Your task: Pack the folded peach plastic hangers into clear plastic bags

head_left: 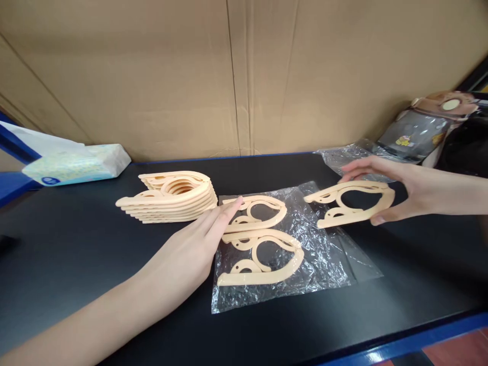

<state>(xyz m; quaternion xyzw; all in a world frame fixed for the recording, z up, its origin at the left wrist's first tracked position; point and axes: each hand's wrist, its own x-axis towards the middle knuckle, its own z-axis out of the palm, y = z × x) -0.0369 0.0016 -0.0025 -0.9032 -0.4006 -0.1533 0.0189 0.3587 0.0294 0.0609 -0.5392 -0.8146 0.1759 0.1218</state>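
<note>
My right hand [409, 188] grips a cream folding clothes hanger [387, 199] by its curved end, thumb below and fingers above, over the right edge of a clear plastic bag [324, 259]. My left hand [200, 241] lies with fingers stretched out across the bag's left edge, touching the straight ends of the hangers there. Two folded hangers, an upper one [280, 217] and a lower one [293, 267], lie side by side within the bag's outline. Left of them stands a neat stack of similar hangers [206, 195], close behind my left hand.
A tissue pack [87, 165] sits at the back left of the black table [168, 325]. At the back right, a grey drink bottle [415, 129] leans beside more clear plastic [339, 155]. A cardboard wall [171, 76] rises behind the table.
</note>
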